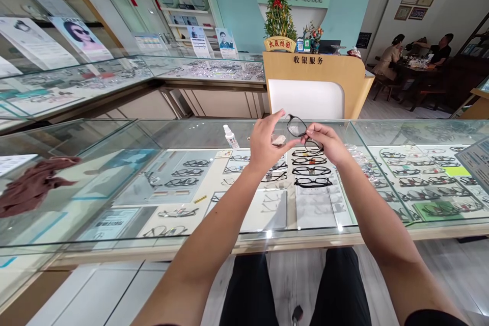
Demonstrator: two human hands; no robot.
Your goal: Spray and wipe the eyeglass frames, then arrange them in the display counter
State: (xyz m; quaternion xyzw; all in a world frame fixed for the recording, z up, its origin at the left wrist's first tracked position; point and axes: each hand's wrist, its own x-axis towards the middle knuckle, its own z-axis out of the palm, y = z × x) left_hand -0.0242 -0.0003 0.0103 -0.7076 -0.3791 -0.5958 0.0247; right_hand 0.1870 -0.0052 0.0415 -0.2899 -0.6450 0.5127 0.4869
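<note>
Over the glass counter (237,221), both hands are at a pair of dark-framed eyeglasses (297,126) held tilted in the air. My right hand (324,140) pinches the frame near its middle, between the two lenses. My left hand (265,142) curves around the other side, its thumb against the lower frame and its fingertips by the upper outer corner. The temples are hard to make out. Behind my left palm shows part of a small whitish object (278,139) whose kind I cannot tell. A white spray bottle (230,137) stands to the left on the counter.
Rows of eyeglasses (312,170) lie inside the display case beneath my hands. A brown cloth (36,181) is on the glass at far left. Beyond stand another display case (214,71) and a wooden cashier desk (317,69). Two people sit at a table, back right.
</note>
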